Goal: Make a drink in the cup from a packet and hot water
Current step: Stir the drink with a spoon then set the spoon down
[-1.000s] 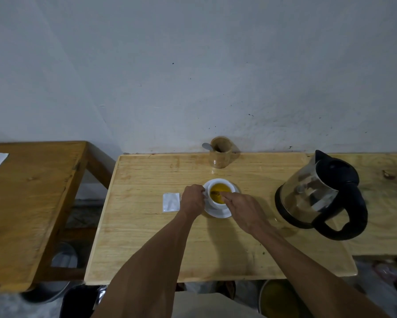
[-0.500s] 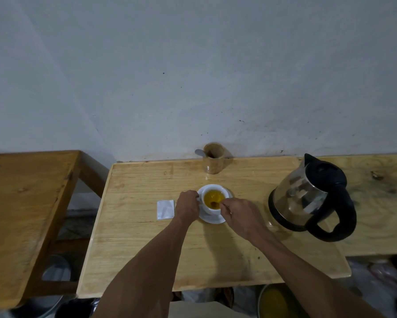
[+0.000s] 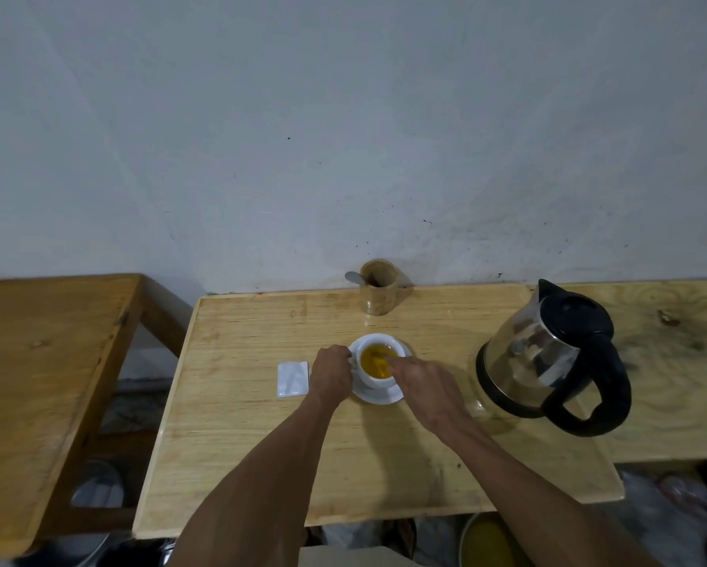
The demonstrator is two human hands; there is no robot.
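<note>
Head view: stirring the drink, hands on either side of the cup.

From the left, the white packet [image 3: 293, 379] lies flat and apparently spent on the table [image 3: 241, 427]; the left hand [image 3: 332, 376] stays closed on the cup [image 3: 374, 364], which sits on its saucer [image 3: 378, 396]. The right hand [image 3: 423, 382] has shifted over the amber liquid, fingers pinched, seemingly on a stirrer, though that is blurred. Further right stands the kettle [image 3: 548, 354], so only mixing looks left.

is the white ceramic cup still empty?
No, the white ceramic cup on its white saucer holds yellow-orange liquid, with the right hand at its rim.
</note>
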